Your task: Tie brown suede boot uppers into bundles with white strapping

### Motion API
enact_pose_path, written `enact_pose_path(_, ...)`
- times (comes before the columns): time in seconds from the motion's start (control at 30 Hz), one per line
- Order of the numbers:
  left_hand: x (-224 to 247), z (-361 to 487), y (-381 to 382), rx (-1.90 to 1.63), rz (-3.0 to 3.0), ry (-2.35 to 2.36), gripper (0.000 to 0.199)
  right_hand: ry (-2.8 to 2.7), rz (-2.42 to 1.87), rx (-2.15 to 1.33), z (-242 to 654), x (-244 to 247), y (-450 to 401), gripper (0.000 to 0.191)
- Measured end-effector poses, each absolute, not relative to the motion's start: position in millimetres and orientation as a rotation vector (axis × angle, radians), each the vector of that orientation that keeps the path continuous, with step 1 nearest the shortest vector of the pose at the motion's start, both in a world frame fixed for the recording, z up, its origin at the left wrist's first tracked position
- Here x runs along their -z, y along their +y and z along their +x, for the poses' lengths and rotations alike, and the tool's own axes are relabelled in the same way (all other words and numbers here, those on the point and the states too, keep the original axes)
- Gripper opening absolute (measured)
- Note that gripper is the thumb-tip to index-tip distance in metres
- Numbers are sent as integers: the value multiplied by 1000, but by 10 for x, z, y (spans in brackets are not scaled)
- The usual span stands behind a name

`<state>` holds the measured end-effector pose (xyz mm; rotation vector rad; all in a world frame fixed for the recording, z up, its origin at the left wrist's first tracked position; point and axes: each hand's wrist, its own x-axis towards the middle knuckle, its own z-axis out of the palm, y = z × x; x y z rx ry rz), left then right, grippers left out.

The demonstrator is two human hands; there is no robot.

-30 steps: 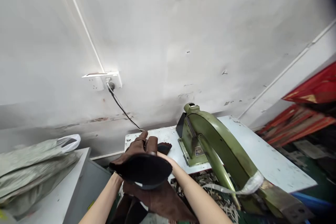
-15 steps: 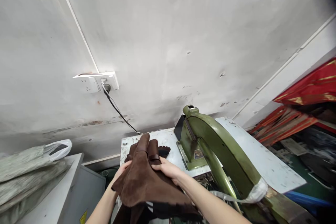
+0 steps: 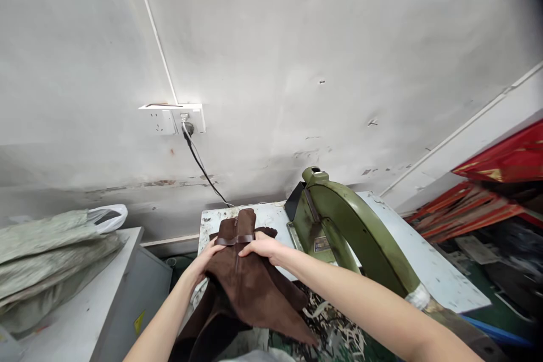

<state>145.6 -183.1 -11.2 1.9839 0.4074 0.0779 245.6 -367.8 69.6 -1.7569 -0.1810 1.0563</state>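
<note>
Head view, left hand (image 3: 206,258) and right hand (image 3: 263,247) both pinching one brown piece (image 3: 254,288), one green machine (image 3: 360,220)

Left forearm (image 3: 163,314) and right forearm (image 3: 348,288) bare, angling up from the bottom edge, converging low centre. Left grip (image 3: 206,258) closed, fingers partly hidden. Right grip (image 3: 263,246) closed too, thumb on top pointing left. Grips near each other, not touching.

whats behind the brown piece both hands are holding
Behind the brown piece, a dark scalloped edge shows beside the right hand, with the pale tabletop beyond. Whatever else lies directly behind it is covered.
</note>
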Motion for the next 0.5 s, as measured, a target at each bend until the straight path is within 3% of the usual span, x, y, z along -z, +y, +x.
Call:
enact_pose_path(0.13, 105, 1161, -1816, -235, 1943, 584, 47, -133, -1709, -1116, 2535, -627, -3721, 40)
enact_pose_path(0.3, 128, 798, -2106, -68, 2186, 374, 21, -131, -1703, -1188, 2640, -591, -3783, 43)
enact_pose_path(0.37, 126, 736, -2197, -30, 2317, 263, 32, -182, -1767, -1196, 2706, -727, -3832, 43)
enact_pose_path(0.5, 160, 741, -2194, 102, 2529, 217, 78, -693, -2035, -1159, 2928, -1471, -3920, 43)
